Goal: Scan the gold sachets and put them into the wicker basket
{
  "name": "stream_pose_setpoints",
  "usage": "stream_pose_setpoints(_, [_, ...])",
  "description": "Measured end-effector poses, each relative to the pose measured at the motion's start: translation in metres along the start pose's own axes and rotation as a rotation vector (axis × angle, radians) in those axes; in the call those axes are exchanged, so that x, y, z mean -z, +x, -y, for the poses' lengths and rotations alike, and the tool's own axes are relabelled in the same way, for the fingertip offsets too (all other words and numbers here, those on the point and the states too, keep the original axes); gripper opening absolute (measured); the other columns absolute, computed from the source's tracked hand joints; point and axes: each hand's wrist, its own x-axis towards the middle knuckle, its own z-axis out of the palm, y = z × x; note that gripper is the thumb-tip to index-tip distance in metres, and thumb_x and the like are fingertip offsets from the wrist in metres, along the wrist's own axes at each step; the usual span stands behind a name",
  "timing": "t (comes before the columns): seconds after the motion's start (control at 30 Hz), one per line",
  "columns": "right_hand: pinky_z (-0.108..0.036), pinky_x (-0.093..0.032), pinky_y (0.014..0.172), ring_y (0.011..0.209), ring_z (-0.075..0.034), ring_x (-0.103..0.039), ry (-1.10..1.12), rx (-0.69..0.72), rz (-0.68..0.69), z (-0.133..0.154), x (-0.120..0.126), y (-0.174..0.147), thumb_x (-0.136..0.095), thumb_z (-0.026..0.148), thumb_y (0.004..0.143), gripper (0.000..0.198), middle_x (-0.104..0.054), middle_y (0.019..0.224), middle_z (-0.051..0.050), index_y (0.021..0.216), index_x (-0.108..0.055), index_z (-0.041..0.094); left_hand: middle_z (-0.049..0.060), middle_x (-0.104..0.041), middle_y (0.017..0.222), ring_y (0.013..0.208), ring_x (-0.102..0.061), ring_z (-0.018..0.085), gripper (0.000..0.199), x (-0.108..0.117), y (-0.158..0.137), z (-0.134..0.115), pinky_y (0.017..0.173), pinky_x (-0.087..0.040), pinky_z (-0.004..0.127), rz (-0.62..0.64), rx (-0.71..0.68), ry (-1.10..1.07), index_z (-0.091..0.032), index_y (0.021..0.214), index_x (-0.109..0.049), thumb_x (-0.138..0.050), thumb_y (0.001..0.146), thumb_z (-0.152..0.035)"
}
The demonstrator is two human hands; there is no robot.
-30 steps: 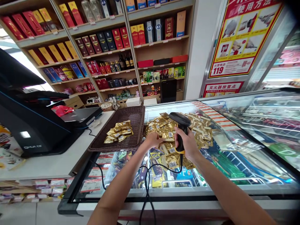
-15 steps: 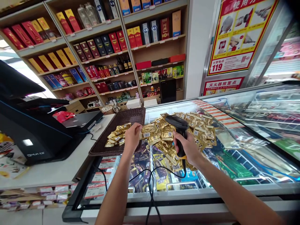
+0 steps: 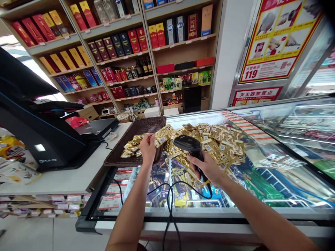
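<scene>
Since the earlier frame, our scanner [image 3: 187, 143] has swung toward 9 o'clock, and the gold packet [image 3: 164, 135] has tipped up toward 2. Nearest us, the black cable [image 3: 171, 221] crosses the freezer's front edge [image 3: 209, 228] at 6 o'clock. Our right hand [image 3: 208, 167] is closed round the scanner's handle; our left hand [image 3: 148, 148], the nearer one, pinches the gold packet by its near end. The packet lies at 2 o'clock from those fingers, long axis running 8 to 2, barcode showing. The scanner's head points at it from 4 o'clock, just beside it in view; we cannot judge the gap in depth. The heap of packets [image 3: 222, 139] spreads at 3. The basket's [image 3: 149, 122] right rim passes behind our packet, bare weave showing toward 12. Shelves [image 3: 183, 55] stand farthest, at 12.
</scene>
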Motion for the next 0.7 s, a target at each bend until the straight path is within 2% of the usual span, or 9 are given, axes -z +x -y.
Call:
stream_pose_setpoints(0.2, [-0.022,-0.036,0.036,0.035,-0.009,-0.044,-0.034,-0.009,-0.006,-0.001,-0.001,-0.001,-0.067,0.057,0.08,0.039,-0.05,0.051,0.007,0.081,-0.053,0.021,0.004,-0.07,0.085,0.079,-0.064,0.017,0.021,-0.001,-0.002,0.003,0.073,-0.046,0.026,-0.007,0.028,-0.023,-0.021,0.093,-0.068,-0.059,0.087,-0.039])
stream_pose_setpoints(0.37, [-0.021,-0.036,0.036,0.035,-0.008,-0.044,-0.008,0.008,-0.007,-0.004,-0.001,-0.001,-0.068,0.055,0.082,0.037,-0.052,0.053,0.007,0.087,-0.054,0.02,0.004,-0.071,0.085,0.078,-0.065,0.018,0.02,-0.003,0.0,0.006,0.071,-0.048,0.026,-0.024,0.088,-0.019,-0.02,0.092,-0.07,-0.062,0.085,-0.038])
stream_pose_setpoints(0.43, [-0.021,-0.036,0.035,0.035,-0.008,-0.044,0.034,0.004,-0.059,-0.004,0.0,0.001,-0.07,0.054,0.08,0.038,-0.053,0.054,0.007,0.089,-0.054,0.02,0.004,-0.071,0.083,0.076,-0.066,0.017,0.021,0.005,0.007,0.009,0.069,-0.049,0.026,-0.048,0.126,-0.003,-0.019,0.093,-0.069,-0.062,0.084,-0.036])
stream_pose_setpoints(0.53, [-0.02,-0.035,0.033,0.035,-0.007,-0.044,0.132,-0.013,-0.185,-0.004,0.004,0.006,-0.073,0.053,0.076,0.04,-0.054,0.055,0.006,0.086,-0.054,0.02,0.006,-0.07,0.084,0.076,-0.066,0.018,0.024,0.03,0.023,0.014,0.07,-0.051,0.029,-0.136,0.186,0.04,-0.015,0.097,-0.068,-0.057,0.086,-0.033])
stream_pose_setpoints(0.6, [-0.02,-0.034,0.033,0.034,-0.007,-0.044,0.178,0.001,-0.261,-0.004,0.007,0.01,-0.075,0.054,0.074,0.041,-0.054,0.055,0.006,0.08,-0.053,0.02,0.01,-0.069,0.097,0.089,-0.066,0.022,0.027,0.047,0.031,0.014,0.081,-0.051,0.035,-0.222,0.202,0.082,-0.014,0.104,-0.066,-0.058,0.085,-0.03])
stream_pose_setpoints(0.7, [-0.02,-0.036,0.033,0.035,-0.007,-0.046,0.233,0.065,-0.362,-0.005,0.014,0.016,-0.076,0.053,0.073,0.041,-0.054,0.055,0.006,0.077,-0.052,0.02,0.014,-0.06,0.123,0.122,-0.053,0.028,0.035,0.054,0.035,0.002,0.106,-0.039,0.043,-0.34,0.125,0.211,-0.016,0.113,-0.063,-0.066,0.08,-0.027])
